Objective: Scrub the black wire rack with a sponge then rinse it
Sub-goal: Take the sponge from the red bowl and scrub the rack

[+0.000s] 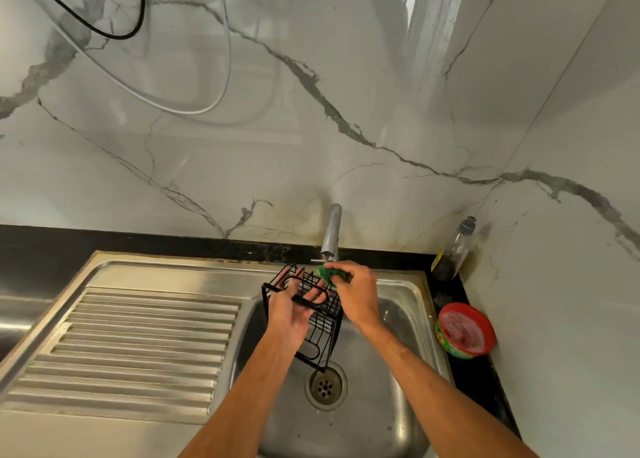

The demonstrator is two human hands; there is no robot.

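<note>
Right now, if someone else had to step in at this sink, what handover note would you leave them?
Left hand: holds the black wire rack up over the sink basin, fingers through its wires.
Right hand: grips the green sponge at the rack's top edge, just under the tap.
Nearby: red soap tub and a bottle on the counter to the right.
Done: scrubbing appears under way; how much is covered cannot be told.
Left: finish scrubbing, then rinse; no water visibly running.

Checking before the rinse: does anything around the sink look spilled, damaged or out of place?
Nothing spilled or broken. Only brownish staining on the white marble wall behind the chrome tap stands out.
</note>
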